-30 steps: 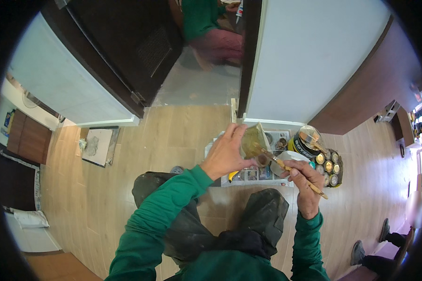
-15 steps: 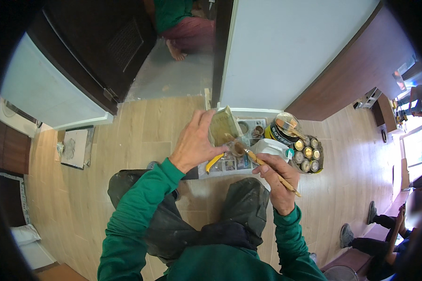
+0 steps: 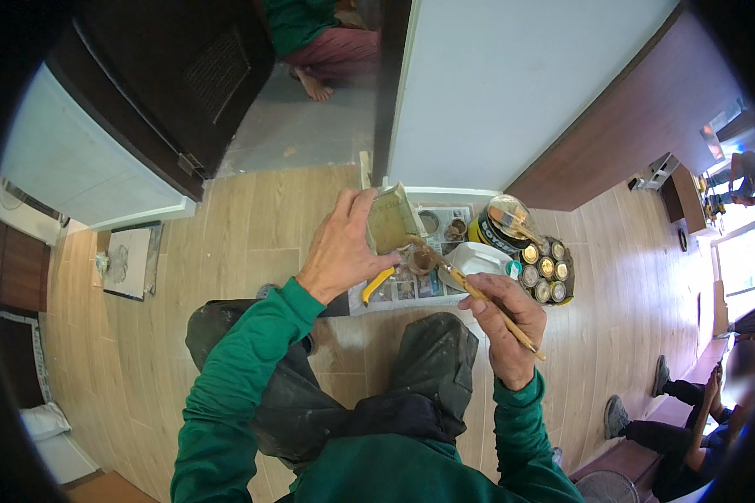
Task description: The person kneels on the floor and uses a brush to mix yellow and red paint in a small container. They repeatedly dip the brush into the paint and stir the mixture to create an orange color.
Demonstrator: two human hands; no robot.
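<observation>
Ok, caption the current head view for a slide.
Left hand holding a square container and right hand holding a paintbrush beside it, a white jug and small cans to the right.

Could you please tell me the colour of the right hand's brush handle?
The brush handle is light yellowish brown, shown best in the head view.

A green long-sleeved top (image 3: 386, 469) is worn with dark, smudged trousers (image 3: 432, 365).

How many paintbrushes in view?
2 visible: the gripped paintbrush in the right hand, the second paintbrush lying atop the yellow-and-black bucket. More may be hidden there.
</observation>
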